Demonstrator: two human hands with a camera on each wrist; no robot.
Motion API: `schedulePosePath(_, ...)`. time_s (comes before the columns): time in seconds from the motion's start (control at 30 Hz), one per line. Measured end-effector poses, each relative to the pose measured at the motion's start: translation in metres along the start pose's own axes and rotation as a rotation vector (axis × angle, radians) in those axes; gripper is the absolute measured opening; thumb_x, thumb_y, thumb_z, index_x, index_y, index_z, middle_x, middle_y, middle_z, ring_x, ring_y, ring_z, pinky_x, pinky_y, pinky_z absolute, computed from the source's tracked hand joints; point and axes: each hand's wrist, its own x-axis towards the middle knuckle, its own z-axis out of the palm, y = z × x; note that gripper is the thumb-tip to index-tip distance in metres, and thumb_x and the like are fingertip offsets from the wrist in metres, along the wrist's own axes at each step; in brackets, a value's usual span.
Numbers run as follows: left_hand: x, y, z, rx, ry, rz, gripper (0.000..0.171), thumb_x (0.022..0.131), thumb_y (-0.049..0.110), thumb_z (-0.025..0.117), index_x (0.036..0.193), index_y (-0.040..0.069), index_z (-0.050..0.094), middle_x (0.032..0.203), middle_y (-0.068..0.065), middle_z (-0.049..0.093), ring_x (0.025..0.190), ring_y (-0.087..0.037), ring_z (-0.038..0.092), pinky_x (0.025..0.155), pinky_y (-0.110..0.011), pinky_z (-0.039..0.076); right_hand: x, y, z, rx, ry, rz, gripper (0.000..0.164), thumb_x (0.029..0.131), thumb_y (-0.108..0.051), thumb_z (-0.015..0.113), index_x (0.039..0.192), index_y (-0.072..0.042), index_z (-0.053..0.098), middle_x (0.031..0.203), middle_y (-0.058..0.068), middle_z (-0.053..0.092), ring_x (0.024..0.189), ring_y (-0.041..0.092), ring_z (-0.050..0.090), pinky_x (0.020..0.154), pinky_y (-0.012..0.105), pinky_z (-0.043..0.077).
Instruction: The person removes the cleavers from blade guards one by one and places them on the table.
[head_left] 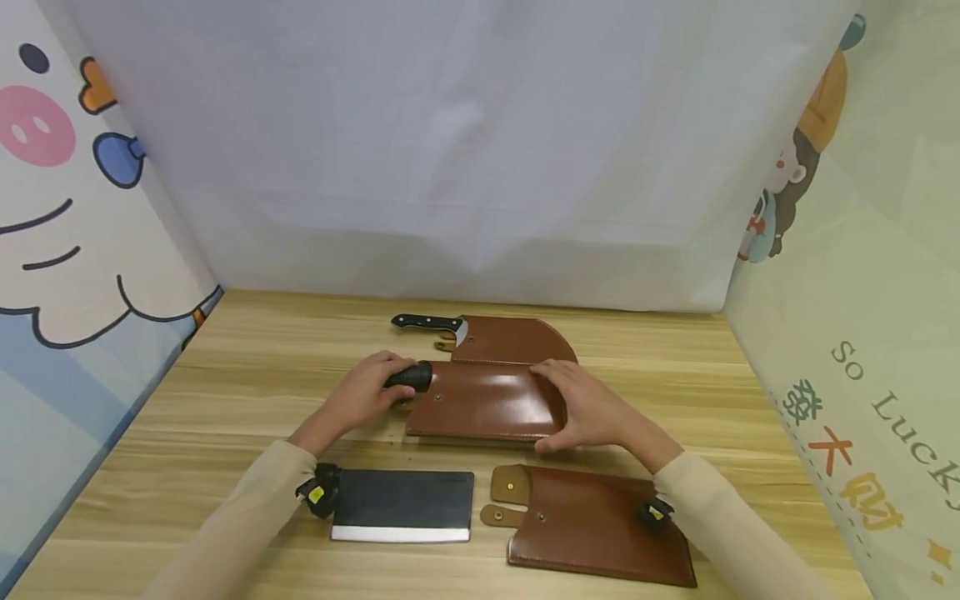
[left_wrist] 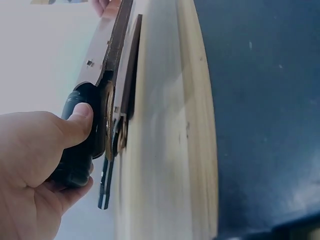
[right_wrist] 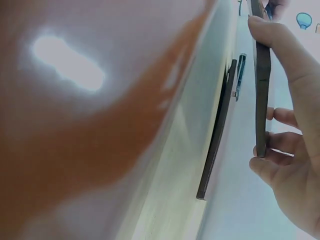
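In the head view my left hand (head_left: 367,393) grips the black handle (head_left: 414,377) of a knife whose blade is hidden inside a brown leather sheath (head_left: 487,404). The left wrist view has my thumb lying along that handle (left_wrist: 82,130). My right hand (head_left: 592,410) holds the sheath's far right end, thumb at the near edge and fingers at the back edge. Seen from the right wrist, my fingers and thumb span the end of the sheath (right_wrist: 262,90), which is raised above the table.
Just behind lies another sheathed knife (head_left: 513,337) with a riveted black handle (head_left: 427,322). Nearer me, a dark-bladed cleaver (head_left: 401,504) lies under my left wrist. To its right is a brown sheath (head_left: 592,525) with its strap and flap open, below my right forearm. Cloth walls (head_left: 465,167) surround the wooden table (head_left: 247,375).
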Motion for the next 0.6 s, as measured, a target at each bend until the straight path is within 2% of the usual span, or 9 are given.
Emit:
schedulePosePath(0.27,-0.001,0.009,-0.007,0.014,0.029,0.020,0.047,0.094,0.023,0.074,0.135,0.002,0.065,0.119,-0.016,0.063,0.098,-0.027,0.063,0.078,-0.044,0.052,-0.004,0.001,-0.005,-0.013,0.020,-0.022,0.117,0.064,-0.058,0.091,0.153,-0.002,0.040,0.153,0.022,0.044,0.144,0.039,0.041,0.115,0.054,0.038)
schedulePosePath(0.6,-0.004,0.011,-0.011,0.006,0.045,0.008,0.045,0.094,0.024,0.075,0.134,0.005,0.066,0.117,-0.014,0.064,0.098,-0.026,0.063,0.080,-0.045,0.052,-0.007,-0.006,-0.012,-0.005,0.026,-0.025,0.116,0.065,-0.057,0.090,0.154,-0.001,0.040,0.154,0.025,0.043,0.145,0.042,0.039,0.114,0.057,0.038)
